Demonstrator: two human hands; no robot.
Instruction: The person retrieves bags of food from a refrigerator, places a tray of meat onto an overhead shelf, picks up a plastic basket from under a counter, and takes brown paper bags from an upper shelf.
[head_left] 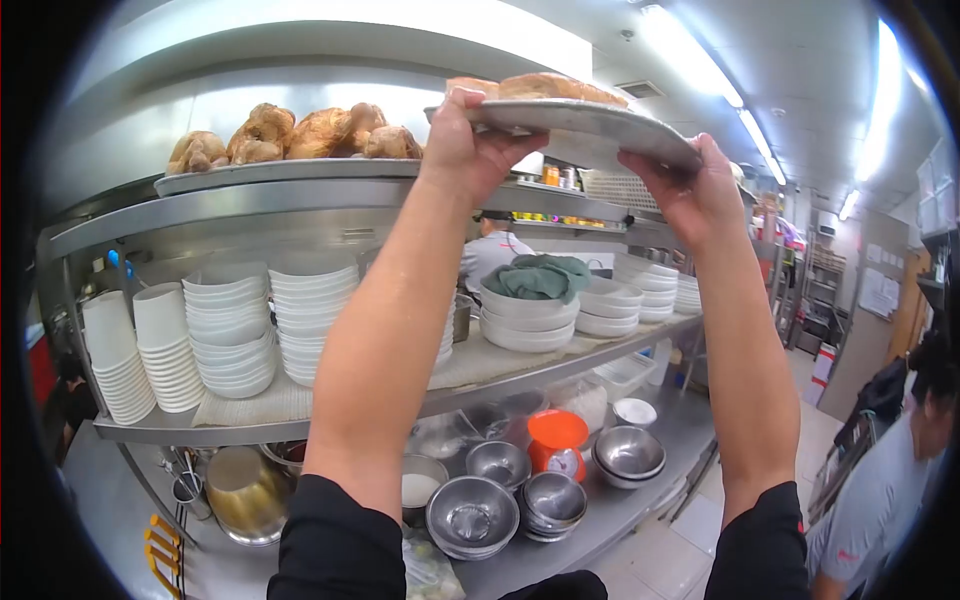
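Black sleeves (pixel 335 545), forearms (pixel 385 300) partly hiding stacked bowls (pixel 312 315), left hand (pixel 468 150) and right hand (pixel 695 190) gripping loaded tray (pixel 590 120)

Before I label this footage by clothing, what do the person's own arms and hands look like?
Black fabric sleeves leave both forearms bare. The left hand and right hand are gloveless, and no watch shows.

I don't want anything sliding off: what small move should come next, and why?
Probably raise the right hand slightly to level the metal tray: its right end looks lower in the picture, and browned food lies on top.
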